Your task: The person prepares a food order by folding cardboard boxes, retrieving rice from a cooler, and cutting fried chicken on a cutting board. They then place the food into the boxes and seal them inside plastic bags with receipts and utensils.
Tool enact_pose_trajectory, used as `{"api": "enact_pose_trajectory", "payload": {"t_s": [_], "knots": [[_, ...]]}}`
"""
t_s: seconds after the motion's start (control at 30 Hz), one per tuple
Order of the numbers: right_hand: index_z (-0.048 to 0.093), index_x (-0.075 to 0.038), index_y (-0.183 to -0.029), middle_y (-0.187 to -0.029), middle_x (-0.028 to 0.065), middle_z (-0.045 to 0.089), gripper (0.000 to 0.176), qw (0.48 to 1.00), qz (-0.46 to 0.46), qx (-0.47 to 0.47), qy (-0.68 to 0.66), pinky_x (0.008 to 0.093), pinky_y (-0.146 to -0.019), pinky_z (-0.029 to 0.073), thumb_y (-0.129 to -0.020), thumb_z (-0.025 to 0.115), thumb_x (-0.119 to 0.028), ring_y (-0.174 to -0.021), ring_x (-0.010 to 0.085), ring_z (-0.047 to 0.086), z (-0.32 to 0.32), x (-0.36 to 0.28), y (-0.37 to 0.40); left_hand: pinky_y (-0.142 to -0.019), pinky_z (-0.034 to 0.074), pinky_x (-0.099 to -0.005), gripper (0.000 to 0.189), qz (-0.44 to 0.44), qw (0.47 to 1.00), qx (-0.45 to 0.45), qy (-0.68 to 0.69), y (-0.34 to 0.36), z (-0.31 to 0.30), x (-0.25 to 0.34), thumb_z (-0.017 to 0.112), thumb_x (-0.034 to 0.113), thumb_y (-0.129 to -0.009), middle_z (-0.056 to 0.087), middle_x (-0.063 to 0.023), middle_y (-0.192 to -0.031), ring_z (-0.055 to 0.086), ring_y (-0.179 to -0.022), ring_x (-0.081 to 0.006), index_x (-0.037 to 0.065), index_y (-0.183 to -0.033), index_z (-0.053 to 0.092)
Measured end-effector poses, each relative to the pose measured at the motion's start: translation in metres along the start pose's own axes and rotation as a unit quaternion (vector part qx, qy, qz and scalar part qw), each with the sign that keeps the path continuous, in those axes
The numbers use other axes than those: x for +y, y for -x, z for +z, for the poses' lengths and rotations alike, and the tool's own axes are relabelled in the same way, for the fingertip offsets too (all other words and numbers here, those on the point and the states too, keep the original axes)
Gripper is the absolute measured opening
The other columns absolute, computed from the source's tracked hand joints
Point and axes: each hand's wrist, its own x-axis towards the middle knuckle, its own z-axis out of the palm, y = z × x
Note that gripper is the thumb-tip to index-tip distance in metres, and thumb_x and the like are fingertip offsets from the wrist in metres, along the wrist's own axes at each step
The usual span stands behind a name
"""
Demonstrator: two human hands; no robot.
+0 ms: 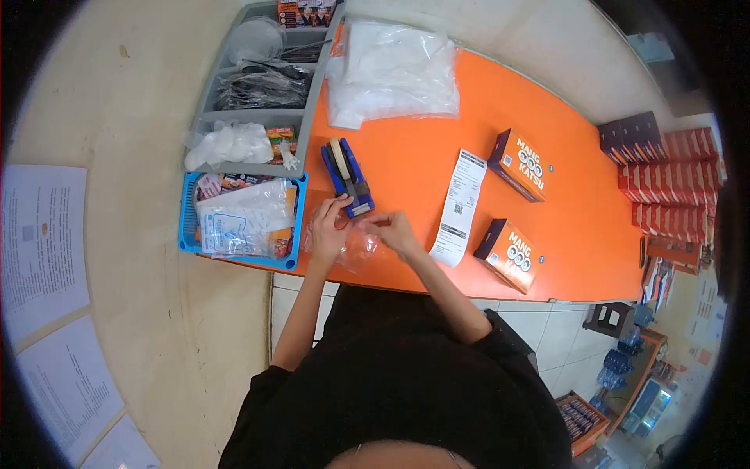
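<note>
1. On my feed, the clear plastic bag (pixel 356 248) lies on the near edge of the orange counter (pixel 414 156), straight in front of the person and between both hands.
2. The left hand (pixel 328 228) rests on the bag's left side. Its fingers are curled down onto the plastic, with the fingertips up by the foot of the blue tape dispenser (pixel 348 177).
3. The right hand (pixel 395 231) comes in from the right. Its fingers (pixel 373 224) are drawn together, pinching the bag's upper edge.
4. Most of the bag hangs below and between the two sets of fingers, crumpled, and its lower part reaches the counter's edge.
5. I cannot tell whether anything is inside the bag.
6. A long white receipt (pixel 461 205) lies just right of the right hand.
7. Two orange boxes (pixel 509 254) sit beyond it, well apart from the bag.
8. A blue basket (pixel 187 223) of packets stands left of the left hand. A grey tray (pixel 205 102) sits behind it, and a pile of plastic bags (pixel 391 74) lies at the counter's far end.
</note>
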Motion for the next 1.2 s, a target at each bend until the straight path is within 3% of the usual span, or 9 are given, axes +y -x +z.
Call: {"api": "enact_pose_trajectory", "payload": {"t_s": [0.13,0.23,0.33,0.4,0.5,0.57,0.9,1.1,1.2], "knots": [[0.07,-0.001,-0.089,-0.074,0.0058,0.067,0.017,0.992,-0.087,0.041,-0.08,0.0263,-0.056,0.045,-0.076,0.071,-0.011,-0.063,0.0099,0.058,0.01,0.038,-0.017,-0.086,0.042,-0.037,0.046,0.029,0.999,-0.021,0.001,-0.001,-0.009,0.006,0.066,-0.001,-0.066,0.058,-0.005,-0.115,0.055,-0.102,-0.0271,0.008,-0.11,0.058],[0.07,-0.001,-0.09,-0.075,0.0063,0.067,0.014,0.988,-0.044,0.095,0.113,0.0272,-0.061,0.047,-0.079,0.068,-0.01,-0.066,0.0106,0.06,0.01,0.047,-0.021,-0.085,0.043,-0.037,0.043,0.069,0.996,-0.052,-0.039,-0.002,-0.017,0.014,0.057,-0.006,-0.069,0.058,-0.0082,-0.112,0.054,-0.101,-0.0285,0.007,-0.11,0.057],[0.067,-0.003,-0.085,-0.073,0.0036,0.066,0.008,0.991,-0.11,0.075,0.007,0.024,-0.051,0.043,-0.08,0.066,-0.008,-0.061,0.0091,0.058,-0.006,0.068,-0.014,-0.084,0.043,-0.0373,0.032,-0.065,0.997,0.024,0.029,-0.001,-0.011,0.048,0.052,-0.007,-0.073,0.057,-0.0134,-0.103,0.053,-0.103,-0.0311,0.003,-0.103,0.057],[0.067,-0.003,-0.09,-0.07,0.0035,0.065,0.012,0.975,0.002,0.175,-0.139,0.0231,-0.054,0.043,-0.079,0.066,-0.007,-0.063,0.0075,0.057,-0.072,0.016,0.044,-0.085,0.043,-0.0379,0.03,0.056,0.998,-0.006,0.034,-0.033,0.04,0.089,0.054,-0.005,-0.074,0.057,-0.0133,-0.104,0.053,-0.103,-0.0313,0.003,-0.103,0.057],[0.049,-0.011,-0.124,-0.067,0.0004,0.063,0.044,0.937,-0.064,0.31,-0.144,0.0168,-0.047,0.033,-0.083,0.065,-0.008,-0.049,0.0041,0.046,-0.169,0.003,0.072,-0.091,0.041,-0.0398,0.022,0.206,0.97,-0.107,0.068,-0.077,0.119,0.146,0.061,0.004,-0.079,0.056,-0.0146,-0.108,0.052,-0.106,-0.0316,0.003,-0.1,0.057],[0.04,-0.013,-0.127,-0.067,0.0027,0.062,0.054,0.904,-0.108,0.351,-0.217,0.0167,-0.046,0.031,-0.081,0.069,-0.009,-0.05,0.0036,0.045,-0.214,-0.012,0.072,-0.091,0.041,-0.0408,0.029,0.262,0.951,-0.138,0.092,-0.1,0.182,0.17,0.063,0.006,-0.076,0.056,-0.0134,-0.11,0.052,-0.107,-0.0318,0.005,-0.104,0.055],[0.025,-0.008,-0.118,-0.096,0.0247,0.06,0.068,0.867,-0.072,0.493,0.002,0.0341,-0.062,0.047,-0.075,0.076,-0.02,-0.072,0.0269,0.064,-0.317,0.02,0.005,-0.08,0.042,-0.0359,0.027,0.371,0.916,-0.149,-0.032,-0.147,0.295,0.178,0.06,0.007,-0.077,0.058,-0.0041,-0.1,0.054,-0.093,-0.022,0.009,-0.104,0.059],[0.024,-0.008,-0.12,-0.079,0.0204,0.064,0.068,0.799,-0.002,0.56,0.22,0.0447,-0.061,0.047,-0.08,0.067,-0.042,-0.069,0.0383,0.063,-0.312,0.039,0.008,-0.078,0.042,-0.0355,0.03,0.446,0.879,-0.151,-0.076,-0.153,0.292,0.183,0.055,0.01,-0.076,0.054,-0.0034,-0.089,0.053,-0.086,-0.0212,0.014,-0.105,0.06],[0.027,-0.009,-0.126,-0.081,0.019,0.064,0.06,0.8,0.028,0.496,0.337,0.0456,-0.055,0.047,-0.084,0.062,-0.034,-0.063,0.0378,0.061,-0.319,0.045,0.013,-0.079,0.041,-0.0376,0.05,0.408,0.893,-0.179,-0.068,-0.154,0.292,0.182,0.057,0.007,-0.075,0.051,-0.0095,-0.094,0.051,-0.091,-0.0257,0.008,-0.125,0.051]]}}
